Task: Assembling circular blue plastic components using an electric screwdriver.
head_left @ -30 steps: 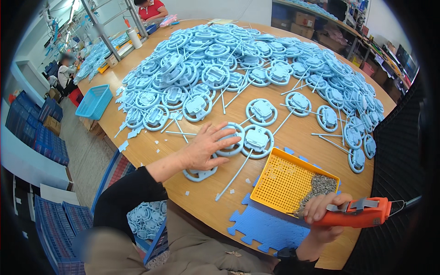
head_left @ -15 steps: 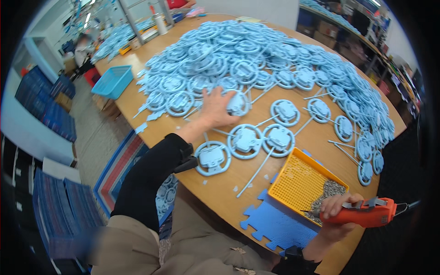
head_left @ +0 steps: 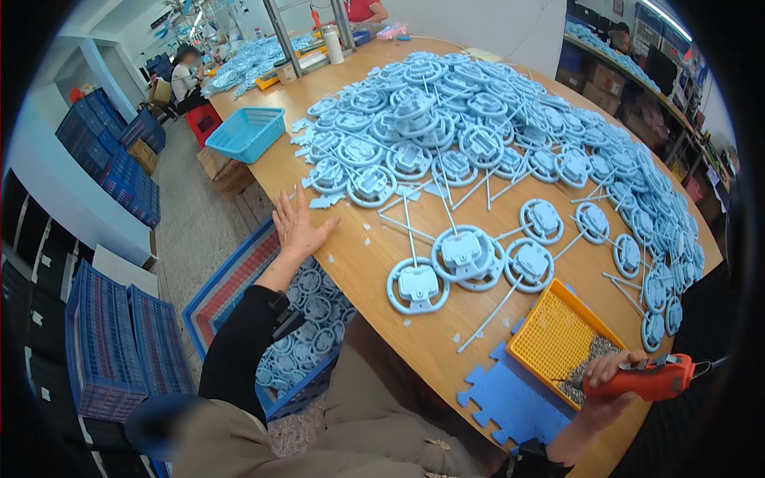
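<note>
My left hand point(head_left: 298, 229) is empty, its fingers spread, at the table's left edge. My right hand point(head_left: 607, 384) is wrapped round a red electric screwdriver point(head_left: 655, 377) at the lower right. The driver's tip points left, over the small metal screws point(head_left: 599, 347) in a yellow perforated tray point(head_left: 542, 336). Several light-blue ring-shaped plastic parts, many with thin rods, lie in front of a large heap point(head_left: 478, 119) of the same kind. Closest to me is one ring part point(head_left: 417, 287); beside it another ring part point(head_left: 460, 248) rests partly on top of a third.
A blue foam mat point(head_left: 510, 406) lies under the tray. At the far left corner stands a light-blue basket point(head_left: 249, 135). Below the table edge, a blue crate point(head_left: 213, 287) holds more ring parts. Stacked blue crates point(head_left: 107, 350) stand on the floor. Other people sit farther back.
My left hand has let go of a ring part and moved left to the table edge. That part now overlaps another near the front. My view has shifted left; the right hand still grips the screwdriver.
</note>
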The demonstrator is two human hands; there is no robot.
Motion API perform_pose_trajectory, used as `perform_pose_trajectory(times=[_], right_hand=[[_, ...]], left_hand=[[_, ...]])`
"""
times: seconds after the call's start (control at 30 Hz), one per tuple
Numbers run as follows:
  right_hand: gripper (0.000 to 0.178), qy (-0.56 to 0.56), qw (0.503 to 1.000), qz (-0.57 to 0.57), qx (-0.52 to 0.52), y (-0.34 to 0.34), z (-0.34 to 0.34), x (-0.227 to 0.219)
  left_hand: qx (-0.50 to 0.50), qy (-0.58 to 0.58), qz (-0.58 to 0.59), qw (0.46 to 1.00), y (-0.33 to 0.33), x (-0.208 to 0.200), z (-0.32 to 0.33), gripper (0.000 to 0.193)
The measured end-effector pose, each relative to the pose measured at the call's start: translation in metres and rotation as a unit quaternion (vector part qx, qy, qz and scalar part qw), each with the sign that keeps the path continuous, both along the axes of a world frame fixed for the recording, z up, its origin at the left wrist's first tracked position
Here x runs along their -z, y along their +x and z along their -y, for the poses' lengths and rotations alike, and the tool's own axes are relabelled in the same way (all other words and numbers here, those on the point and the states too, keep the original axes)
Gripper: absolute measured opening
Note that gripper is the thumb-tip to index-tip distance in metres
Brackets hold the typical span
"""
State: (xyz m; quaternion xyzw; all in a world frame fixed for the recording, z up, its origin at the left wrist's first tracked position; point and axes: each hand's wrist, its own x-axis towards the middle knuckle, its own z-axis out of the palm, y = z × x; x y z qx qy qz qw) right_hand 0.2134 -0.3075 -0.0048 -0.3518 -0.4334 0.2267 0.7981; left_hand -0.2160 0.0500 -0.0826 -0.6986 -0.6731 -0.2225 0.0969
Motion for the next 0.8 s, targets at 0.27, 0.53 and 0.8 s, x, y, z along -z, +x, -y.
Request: perform_pose_trajectory(times=[0.27,0.53,0.8], right_hand=[[0.061,0.000,1.000,0.013,0.013,-0.006,-0.016,-0.007],[0.064,-0.044,0.997,0.007,0.066,-0.002,-0.015,0.004],[0.079,-0.048,0.996,0.029,0.065,0.008,-0.016,-0.009]], left_hand=[[-0.010,-0.156,0.060,0.986,0.057,0.005,-0.120,0.118],[0.108,0.047,0.176,0.977,0.056,0.049,-0.155,0.114],[0.025,0.015,0.173,0.984,0.036,0.024,-0.064,0.098]])
